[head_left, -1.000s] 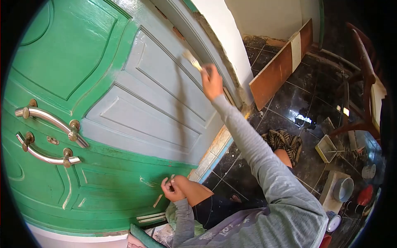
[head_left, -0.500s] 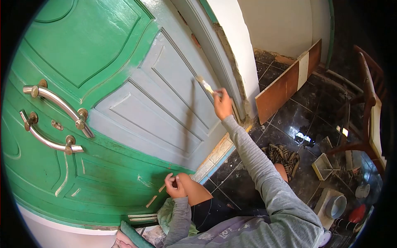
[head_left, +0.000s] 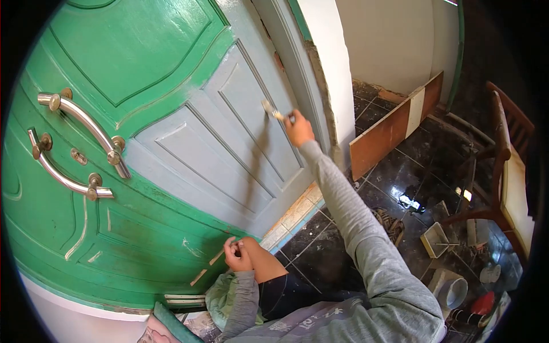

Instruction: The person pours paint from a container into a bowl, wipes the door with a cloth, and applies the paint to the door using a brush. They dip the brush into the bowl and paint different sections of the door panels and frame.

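My right hand [head_left: 298, 128] is closed round the handle of a paintbrush [head_left: 269, 107]. Its pale bristles are at the grey part [head_left: 229, 146] of a door, over a raised panel; whether they touch cannot be made out. A long shadow of the brush and arm falls across the grey panels. My left hand [head_left: 238, 255] rests by my bent knee [head_left: 263, 263] with its fingers curled in, and nothing shows in it. Beside it is the green part of the door [head_left: 143, 246], with pale scrape marks.
Two curved metal handles [head_left: 86, 128] stick out from the green side. A brown board [head_left: 380, 140] leans near the wall. On the black tiles to my right are a wooden chair [head_left: 503, 154], a rectangular tray [head_left: 434, 240], a round container [head_left: 456, 292] and a striped cloth [head_left: 392, 226].
The brush and my right hand have shifted left over the grey panel. My left hand stays by the knee, and the camera view has shifted slightly.
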The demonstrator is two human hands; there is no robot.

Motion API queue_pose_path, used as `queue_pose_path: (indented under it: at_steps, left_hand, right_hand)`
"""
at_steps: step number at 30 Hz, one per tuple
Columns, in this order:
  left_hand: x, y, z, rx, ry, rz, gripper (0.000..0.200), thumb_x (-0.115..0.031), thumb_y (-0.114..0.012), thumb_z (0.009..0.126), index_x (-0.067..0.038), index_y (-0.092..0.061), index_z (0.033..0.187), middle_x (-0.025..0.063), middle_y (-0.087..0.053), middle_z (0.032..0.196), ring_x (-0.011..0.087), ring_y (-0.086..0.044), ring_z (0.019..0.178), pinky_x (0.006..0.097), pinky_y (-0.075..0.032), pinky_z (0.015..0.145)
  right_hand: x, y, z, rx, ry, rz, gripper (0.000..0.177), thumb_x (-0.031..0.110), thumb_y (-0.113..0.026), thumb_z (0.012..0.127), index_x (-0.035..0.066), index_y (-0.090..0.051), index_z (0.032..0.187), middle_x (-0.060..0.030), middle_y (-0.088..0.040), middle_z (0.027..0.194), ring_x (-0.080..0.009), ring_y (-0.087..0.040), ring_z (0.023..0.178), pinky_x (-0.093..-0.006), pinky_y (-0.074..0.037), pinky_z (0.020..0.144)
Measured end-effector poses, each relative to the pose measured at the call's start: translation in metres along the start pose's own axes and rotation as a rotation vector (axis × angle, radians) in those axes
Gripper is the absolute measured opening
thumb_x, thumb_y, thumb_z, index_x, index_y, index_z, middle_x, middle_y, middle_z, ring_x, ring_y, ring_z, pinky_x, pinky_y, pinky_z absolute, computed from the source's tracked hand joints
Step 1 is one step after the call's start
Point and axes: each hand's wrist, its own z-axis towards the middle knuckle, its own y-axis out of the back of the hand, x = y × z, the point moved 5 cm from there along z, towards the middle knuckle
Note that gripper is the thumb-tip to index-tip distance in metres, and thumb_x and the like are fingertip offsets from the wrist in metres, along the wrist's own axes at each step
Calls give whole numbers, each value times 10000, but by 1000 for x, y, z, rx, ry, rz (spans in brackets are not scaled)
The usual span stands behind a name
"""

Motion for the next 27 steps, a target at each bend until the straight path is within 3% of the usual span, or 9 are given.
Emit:
queue_pose_path:
  at_steps: [4, 7, 10, 15, 16, 17, 19, 21, 27]
  left_hand:
    - [-1, -4, 0, 9, -60, 55, 281, -20, -591, 903, 3, -511, 1171, 32, -583, 741, 77, -501, 684, 242, -439, 646]
    - [-4, -2, 2, -34, -84, 36, 252, -55, -591, 905, 13, -542, 1142, 33, -595, 722, 103, -523, 656, 257, -455, 636]
    - [6, 1, 5, 13, -258, 15, 150, -32, -561, 915, 33, -550, 1049, 103, -603, 1015, 157, -580, 765, 290, -490, 712]
    - [11, 0, 5, 34, -206, 21, 303, -67, -575, 931, 13, -518, 1218, 158, -662, 919, 218, -631, 830, 331, -506, 753]
    - [29, 7, 9, 53, -237, 33, 284, -52, -577, 923, 6, -558, 1201, 153, -668, 937, 205, -634, 835, 306, -500, 735]
    - [37, 5, 3, -164, -312, 97, 265, -94, -627, 889, 7, -627, 1134, 135, -673, 921, 196, -628, 822, 292, -492, 714]
    - [76, -32, 8, -122, -267, -76, 216, -130, -665, 871, 6, -644, 1037, 122, -673, 870, 199, -626, 783, 303, -497, 698]
    - [12, -60, -35, -99, -226, -90, 217, -202, -742, 833, 4, -676, 842, 96, -674, 767, 204, -621, 705, 326, -507, 667]
    - [3, -224, -96, 825, -200, -83, 185, -178, -701, 876, 3, -704, 914, 80, -677, 841, 185, -617, 836, 326, -485, 741]
  right_hand:
    - [4, 21, -24, -120, 75, 238, 222, 255, -593, 909, 61, -604, 1017, -144, -591, 618, -235, -552, 519, -391, -420, 533]
    - [83, 38, -20, -68, 190, 465, 194, 204, -580, 927, 49, -611, 1039, -97, -523, 585, -142, -443, 517, -341, -384, 514]
    - [89, 5, -7, -130, 229, 269, 224, 202, -547, 922, 41, -597, 1069, -249, -666, 889, -419, -653, 839, -491, -503, 723]
    - [-63, -5, -99, -104, -83, 279, 221, 259, -492, 948, 55, -511, 1031, -281, -615, 850, -484, -590, 842, -524, -463, 752]
    - [-97, 12, -127, -1, -201, 283, 263, 219, -477, 960, 66, -512, 1170, -277, -621, 1026, -449, -594, 941, -497, -472, 806]
    - [-159, -10, -169, -472, 358, -285, 394, 232, -429, 989, 43, -457, 1334, -246, -560, 1255, -403, -554, 1119, -462, -463, 917]
    - [-212, 56, -219, 2, -251, 69, 468, 246, -416, 1000, 19, -407, 1409, -261, -403, 1446, -372, -411, 1335, -419, -355, 1105]
    - [-230, 136, -278, -168, -387, 462, 369, 349, -509, 978, 64, -577, 1202, -124, -625, 1065, -223, -581, 985, -332, -459, 875]
    - [-269, 285, -382, -437, -641, 535, 402, 277, -700, 877, 41, -566, 1173, -29, -607, 866, -80, -554, 741, -243, -442, 628]
